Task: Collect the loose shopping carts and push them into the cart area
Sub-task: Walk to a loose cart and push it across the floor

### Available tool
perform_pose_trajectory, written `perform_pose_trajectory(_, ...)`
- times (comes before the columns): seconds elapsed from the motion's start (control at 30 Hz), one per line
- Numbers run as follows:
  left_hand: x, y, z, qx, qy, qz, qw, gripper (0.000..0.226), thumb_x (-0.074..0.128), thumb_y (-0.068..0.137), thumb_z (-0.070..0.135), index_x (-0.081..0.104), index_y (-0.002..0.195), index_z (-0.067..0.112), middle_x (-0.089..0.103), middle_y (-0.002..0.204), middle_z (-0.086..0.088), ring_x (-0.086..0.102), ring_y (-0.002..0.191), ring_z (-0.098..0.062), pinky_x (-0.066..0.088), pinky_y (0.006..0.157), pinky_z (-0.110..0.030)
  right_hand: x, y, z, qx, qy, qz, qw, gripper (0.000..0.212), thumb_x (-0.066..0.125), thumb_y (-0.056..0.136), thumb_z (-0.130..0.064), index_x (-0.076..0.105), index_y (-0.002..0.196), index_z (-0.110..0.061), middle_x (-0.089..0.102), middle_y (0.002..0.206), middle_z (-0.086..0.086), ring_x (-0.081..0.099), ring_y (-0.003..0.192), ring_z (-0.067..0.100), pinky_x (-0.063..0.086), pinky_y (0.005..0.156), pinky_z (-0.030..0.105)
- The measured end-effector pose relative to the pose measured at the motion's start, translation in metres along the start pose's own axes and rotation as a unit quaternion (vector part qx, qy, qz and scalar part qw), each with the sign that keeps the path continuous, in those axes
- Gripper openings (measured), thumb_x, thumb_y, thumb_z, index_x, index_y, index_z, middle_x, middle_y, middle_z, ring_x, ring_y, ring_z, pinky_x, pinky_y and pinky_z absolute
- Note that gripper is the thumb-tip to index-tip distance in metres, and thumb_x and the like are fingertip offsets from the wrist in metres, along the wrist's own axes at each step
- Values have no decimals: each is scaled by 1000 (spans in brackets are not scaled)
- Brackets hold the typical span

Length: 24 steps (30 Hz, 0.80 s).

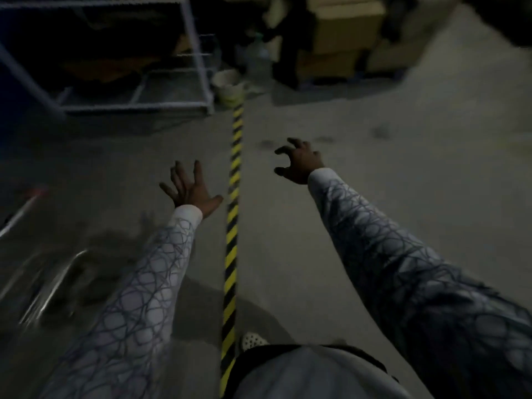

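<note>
Neither hand is on a cart at this moment, so the task looks to be between pushes rather than finished. The left hand (190, 188) is stretched out low over the floor (374, 197), released, with fingers spread and nothing in it. The right hand (299, 162) reaches forward on the other side of the yellow-and-black floor stripe (233, 226), its fingers loosely hooked and also holding nothing. The only thing that reads as a shopping cart (46, 286) is a blurred run of shiny metal tube with a red-tipped bar at the left edge, just beside the left sleeve (149, 283) and apart from the hand. It is too smeared to tell whether it stands loose or is already parked. Ahead, a metal rack (198, 67), a pale bucket (229, 84) and stacked cardboard boxes (345, 33) close off the far end. No row of nested carts shows, so how many are collected cannot be told. Taking hold of that cart's handle seems the likely work left.
</note>
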<state>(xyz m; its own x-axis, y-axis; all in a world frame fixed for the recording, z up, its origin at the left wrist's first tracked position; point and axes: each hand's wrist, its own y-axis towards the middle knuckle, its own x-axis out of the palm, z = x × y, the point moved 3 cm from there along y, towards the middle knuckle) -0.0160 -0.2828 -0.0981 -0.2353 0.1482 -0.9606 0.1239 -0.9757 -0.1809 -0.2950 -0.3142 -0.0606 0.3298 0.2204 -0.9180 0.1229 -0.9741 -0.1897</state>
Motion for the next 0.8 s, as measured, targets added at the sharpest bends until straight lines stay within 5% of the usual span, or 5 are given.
perform_pose_trajectory(0.17, 41, -49, 264, 236, -5, -12, 972, 110, 72, 81, 57, 2, 160, 28, -16, 165, -17, -14, 152, -35, -8, 118, -63, -63, -176, 218, 226, 46, 121, 966, 59, 65, 91, -49, 47, 144, -32, 20, 165, 3, 16, 150, 28, 27, 112, 53)
perform_pose_trajectory(0.4, 129, -278, 582, 515, -13, -50, 856, 111, 67, 82, 62, -6, 160, 31, -21, 164, -15, -19, 151, -34, -11, 116, -66, -93, -486, 429, 452, 92, 257, 849, 60, 68, 90, -49, 48, 144, -34, 22, 163, 4, 15, 150, 27, 26, 112, 55)
perform_pose_trajectory(0.8, 262, -613, 841, 726, 77, -122, 672, 110, 63, 82, 68, -9, 159, 33, -23, 163, -12, -22, 150, -34, -9, 115, -68, -83, -846, 585, 643, 164, 388, 640, 59, 68, 89, -49, 49, 143, -34, 24, 161, 7, 15, 149, 28, 25, 112, 56)
